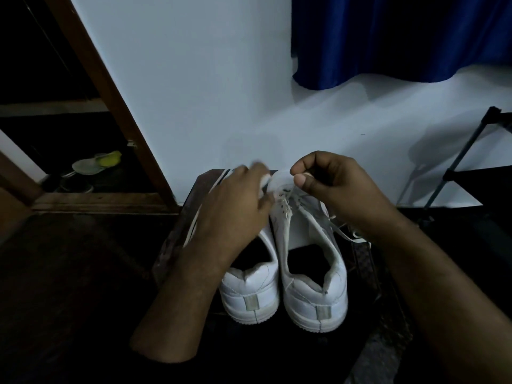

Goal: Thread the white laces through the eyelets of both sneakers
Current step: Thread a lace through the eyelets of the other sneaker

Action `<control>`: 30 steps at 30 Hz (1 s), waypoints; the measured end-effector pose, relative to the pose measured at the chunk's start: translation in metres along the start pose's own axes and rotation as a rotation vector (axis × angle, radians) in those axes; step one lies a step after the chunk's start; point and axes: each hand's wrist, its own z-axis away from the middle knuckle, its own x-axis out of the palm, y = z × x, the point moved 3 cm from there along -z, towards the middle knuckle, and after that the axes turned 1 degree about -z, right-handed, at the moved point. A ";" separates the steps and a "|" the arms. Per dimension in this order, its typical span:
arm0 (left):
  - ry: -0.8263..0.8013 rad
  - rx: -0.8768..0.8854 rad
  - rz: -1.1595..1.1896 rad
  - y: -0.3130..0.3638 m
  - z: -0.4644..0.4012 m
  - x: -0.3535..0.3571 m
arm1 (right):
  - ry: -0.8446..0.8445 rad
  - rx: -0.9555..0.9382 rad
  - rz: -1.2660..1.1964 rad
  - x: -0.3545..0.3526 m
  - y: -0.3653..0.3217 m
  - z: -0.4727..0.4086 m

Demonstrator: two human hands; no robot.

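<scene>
Two white sneakers stand side by side on a dark stool, heels toward me: the left sneaker (250, 295) and the right sneaker (313, 289). My left hand (235, 206) lies over the front of the left sneaker and hides its eyelets; its fingers reach toward the right sneaker's eyelet rows and blur there. My right hand (329, 184) hovers over the right sneaker's toe, thumb and fingers pinched; what they pinch is too blurred to name. A white lace (346, 234) trails off the right sneaker's right side. Another white lace (194, 225) runs along the stool's left side.
The dark stool (177, 239) stands against a pale wall (207, 92). A wooden door frame (110, 92) leans at the left, with a green and grey shoe (97, 163) beyond it. A blue curtain (401, 37) hangs at upper right. A black metal rack (468, 167) stands at the right.
</scene>
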 end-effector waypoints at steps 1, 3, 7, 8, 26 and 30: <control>-0.046 0.020 -0.078 0.004 0.002 0.003 | 0.001 0.002 -0.023 0.001 0.001 -0.001; -0.030 0.002 -0.043 0.007 0.002 0.004 | -0.005 0.008 -0.042 0.001 0.002 -0.002; 0.136 -0.150 0.344 0.003 -0.007 0.000 | 0.002 0.002 0.088 -0.002 0.009 -0.002; 0.154 -0.270 0.580 -0.001 -0.008 -0.001 | 0.014 0.004 0.142 -0.003 0.011 -0.002; 0.024 -0.078 0.080 0.002 -0.003 0.000 | 0.101 0.038 0.610 -0.013 0.003 0.001; 0.182 -0.209 0.219 0.000 -0.006 0.001 | -0.126 0.295 0.795 -0.018 0.012 0.007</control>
